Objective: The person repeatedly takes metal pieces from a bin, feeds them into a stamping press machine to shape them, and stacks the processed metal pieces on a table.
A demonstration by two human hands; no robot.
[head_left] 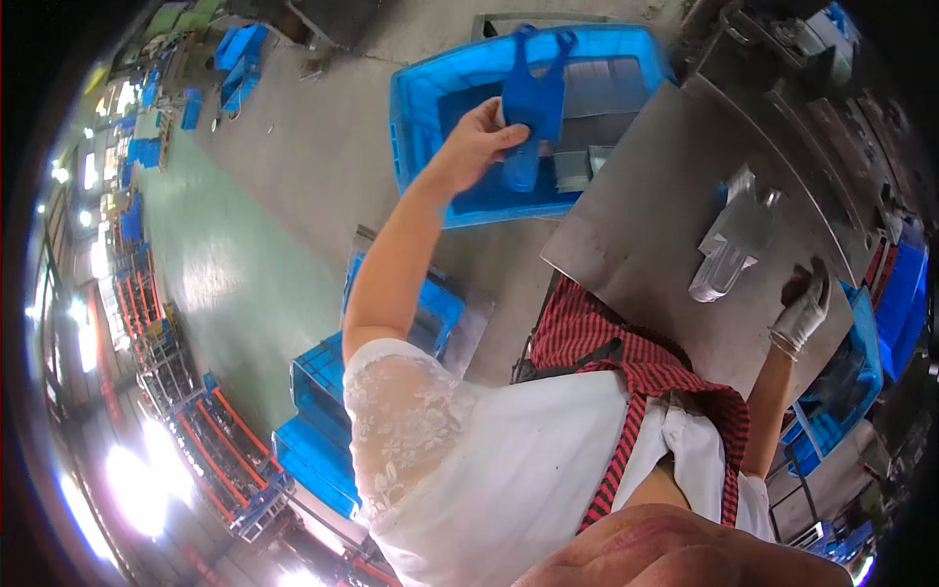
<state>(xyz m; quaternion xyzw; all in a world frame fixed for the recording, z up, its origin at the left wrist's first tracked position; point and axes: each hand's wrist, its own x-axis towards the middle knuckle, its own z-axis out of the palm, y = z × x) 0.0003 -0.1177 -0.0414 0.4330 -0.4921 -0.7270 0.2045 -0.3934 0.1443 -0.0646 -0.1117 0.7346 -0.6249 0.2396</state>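
My left hand (477, 147) is bare and stretched out over a large blue bin (416, 127). Between its thumb and fingers it pinches a flat blue forked sheet part (536, 98), prongs pointing away from me. Bent grey metal pieces (572, 171) lie inside that bin. On the dark metal tabletop (636, 215) rests a silvery forked metal part (729, 240). Beyond its right side is my right hand (806, 305) in a pale glove with dark fingertips, low by the tabletop. Its thumb and fingers look apart, and I see nothing held in them.
Another blue bin (846, 377) stands past the table's right edge. Stacked blue crates (328, 391) are at my left, by the green floor (220, 254). Dark machine parts (822, 127) border the table's far right. Racks with orange bars (220, 440) stand farther left.
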